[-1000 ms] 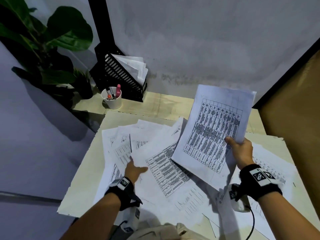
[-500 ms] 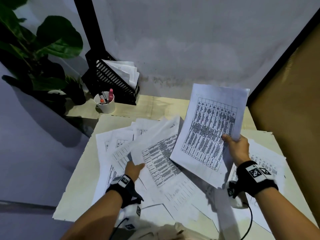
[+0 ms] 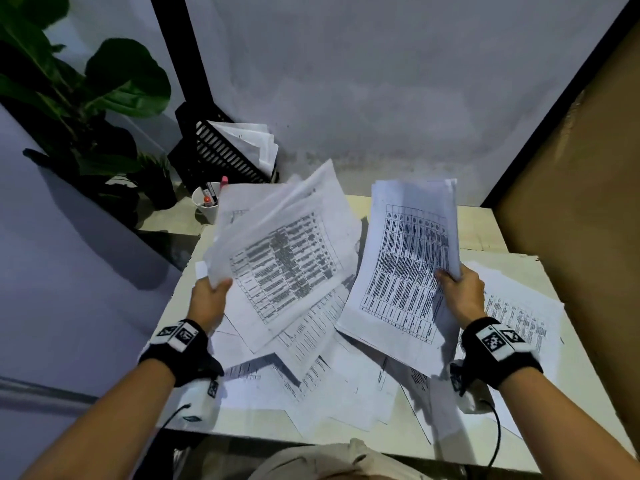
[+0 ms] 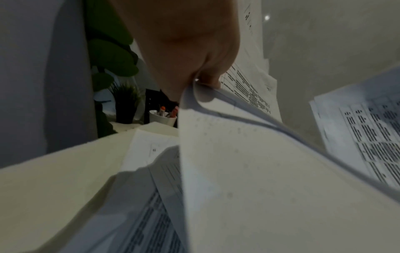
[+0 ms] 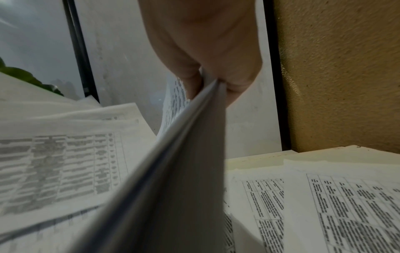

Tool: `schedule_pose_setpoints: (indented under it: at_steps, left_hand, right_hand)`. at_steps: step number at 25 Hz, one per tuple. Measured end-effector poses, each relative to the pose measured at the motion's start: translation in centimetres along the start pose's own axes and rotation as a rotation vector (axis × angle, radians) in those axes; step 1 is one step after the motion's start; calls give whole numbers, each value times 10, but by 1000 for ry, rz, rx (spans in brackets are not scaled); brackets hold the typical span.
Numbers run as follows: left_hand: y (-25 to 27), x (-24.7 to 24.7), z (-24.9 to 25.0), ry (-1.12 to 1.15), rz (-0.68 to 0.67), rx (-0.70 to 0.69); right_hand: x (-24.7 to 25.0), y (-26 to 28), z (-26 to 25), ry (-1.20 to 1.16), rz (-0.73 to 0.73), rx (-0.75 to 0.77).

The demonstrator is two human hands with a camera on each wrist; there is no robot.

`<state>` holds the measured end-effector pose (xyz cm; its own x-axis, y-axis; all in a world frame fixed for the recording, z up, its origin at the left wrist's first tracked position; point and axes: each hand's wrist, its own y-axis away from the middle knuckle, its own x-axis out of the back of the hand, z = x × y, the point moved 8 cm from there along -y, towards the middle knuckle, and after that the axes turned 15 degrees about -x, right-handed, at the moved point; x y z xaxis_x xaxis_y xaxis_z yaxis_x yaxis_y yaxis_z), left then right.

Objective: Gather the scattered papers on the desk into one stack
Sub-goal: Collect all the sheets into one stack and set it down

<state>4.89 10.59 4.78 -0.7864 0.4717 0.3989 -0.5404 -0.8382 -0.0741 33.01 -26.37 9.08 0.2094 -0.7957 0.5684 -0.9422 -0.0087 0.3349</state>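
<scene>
My left hand (image 3: 212, 295) pinches a loose sheaf of printed papers (image 3: 280, 258) by its lower left corner and holds it raised above the desk (image 3: 173, 306); the left wrist view shows the thumb and fingers (image 4: 207, 80) clamped on the curled sheets (image 4: 249, 171). My right hand (image 3: 459, 292) grips a thicker, squarer stack of papers (image 3: 405, 268) at its right edge, tilted upright; its edge (image 5: 173, 171) runs out from the pinch (image 5: 214, 83). More table-printed sheets (image 3: 329, 382) lie scattered flat on the desk, some at the right (image 3: 512, 313).
A black file rack (image 3: 221, 157) with papers stands at the desk's back left, with a white cup of pens (image 3: 207, 206) in front of it and a potted plant (image 3: 86, 98) further left. A brown panel (image 3: 571, 202) borders the right side.
My left hand, which lay flat on the spread sheets, has taken hold of a bunch of them and lifted it off the desk. The right hand's stack has stayed raised.
</scene>
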Motion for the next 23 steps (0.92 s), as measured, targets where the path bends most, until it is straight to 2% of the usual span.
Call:
schedule_pose_setpoints:
  at_steps: [6,10,14,18,21,23]
  left_hand:
    - [-12,45,44,48,102,-79]
    - [-9,60,60,154,186,-43]
    - [-3,52,52,211,172,61]
    - [4,11,45,301,130,113]
    - [7,-31,61,398,24,139]
    - [11,-51,84,444,-53,165]
  right_hand:
    - [27,-2,10,59,71,-21]
    - [47,-5,24,61,125,-59]
    - [57,-2,32,-63,113,-107]
    - [33,7,25,-322,-80,-224]
    - [12,17,-1,-375,-250,-176]
    - [-2,23,-14,-529,-439,-158]
